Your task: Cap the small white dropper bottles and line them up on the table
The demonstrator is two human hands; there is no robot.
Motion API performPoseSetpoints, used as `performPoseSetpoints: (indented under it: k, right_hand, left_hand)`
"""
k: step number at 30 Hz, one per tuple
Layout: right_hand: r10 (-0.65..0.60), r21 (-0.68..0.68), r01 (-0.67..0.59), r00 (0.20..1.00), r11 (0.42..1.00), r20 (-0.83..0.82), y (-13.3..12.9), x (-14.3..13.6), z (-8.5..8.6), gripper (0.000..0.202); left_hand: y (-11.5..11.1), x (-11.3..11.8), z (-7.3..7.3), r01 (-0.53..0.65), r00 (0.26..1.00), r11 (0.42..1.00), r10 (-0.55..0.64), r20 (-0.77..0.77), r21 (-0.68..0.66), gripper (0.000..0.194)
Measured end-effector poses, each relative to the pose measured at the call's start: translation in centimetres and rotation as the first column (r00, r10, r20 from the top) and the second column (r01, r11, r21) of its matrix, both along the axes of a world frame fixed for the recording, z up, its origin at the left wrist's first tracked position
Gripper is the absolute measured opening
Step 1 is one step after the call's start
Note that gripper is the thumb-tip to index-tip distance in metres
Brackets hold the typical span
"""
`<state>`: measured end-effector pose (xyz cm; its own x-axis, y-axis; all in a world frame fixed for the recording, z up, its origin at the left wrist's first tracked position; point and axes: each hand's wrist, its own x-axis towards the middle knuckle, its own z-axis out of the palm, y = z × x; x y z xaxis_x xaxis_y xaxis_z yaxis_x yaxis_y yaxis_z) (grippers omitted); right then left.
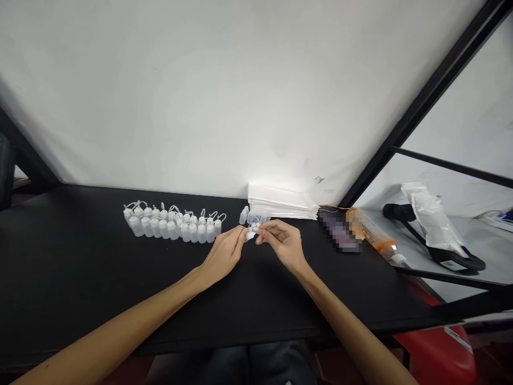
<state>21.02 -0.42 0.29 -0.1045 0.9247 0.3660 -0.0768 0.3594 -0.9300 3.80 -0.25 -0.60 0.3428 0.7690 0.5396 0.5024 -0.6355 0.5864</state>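
Observation:
My left hand (225,250) and my right hand (284,244) meet over the middle of the black table, fingertips pinched. Between them is a small white plastic cap (250,235) with a thin loop strap; the fingertips partly cover it. More small white pieces show right behind it, too crowded to tell apart. To the left of my hands, squeeze bottles (172,230) of translucent plastic stand upright in rows, with white caps and looped straps on top. Just beyond my fingers are several more small bottles (243,215), partly hidden by my hands.
A stack of white paper-like sheets (280,202) lies against the wall. Right of it are a blurred-out flat object (340,232) and an orange-labelled bottle (374,235) on its side. A black metal frame (401,120) borders the table (180,315); a red stool (441,355) stands below right.

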Motion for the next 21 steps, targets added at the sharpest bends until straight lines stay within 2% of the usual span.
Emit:
performPoseSetpoints:
  k: [5,9,14,18,21]
  right_hand:
    - [-0.015,0.015,0.015,1.0,1.0,-0.021,-0.2,-0.3,0.1,0.016]
    - [-0.019,0.024,0.018,1.0,1.0,0.019,-0.4,-0.3,0.4,0.017]
    - [0.058,0.047,-0.063,0.993,0.997,0.103,-0.2,0.4,0.1,0.017]
    - [0.094,0.04,-0.105,0.975,0.994,0.202,0.6,1.0,0.2,0.02]
    - [-0.007,0.09,-0.021,0.954,0.996,0.299,-0.2,1.6,1.3,0.024]
  left_hand:
    - [-0.1,0.1,0.1,-0.027,1.0,1.0,0.027,0.012,-0.008,0.031]
    - [0.1,0.0,0.0,-0.003,1.0,1.0,0.003,0.011,0.015,0.031]
    - [0.5,-0.5,-0.4,0.058,0.997,0.998,-0.057,-0.043,0.039,0.032]
    - [0.8,-0.6,0.0,0.089,0.995,0.996,-0.09,-0.051,-0.023,0.034]
    - [0.8,-0.5,0.6,0.059,0.998,0.996,-0.059,-0.002,-0.071,0.037]
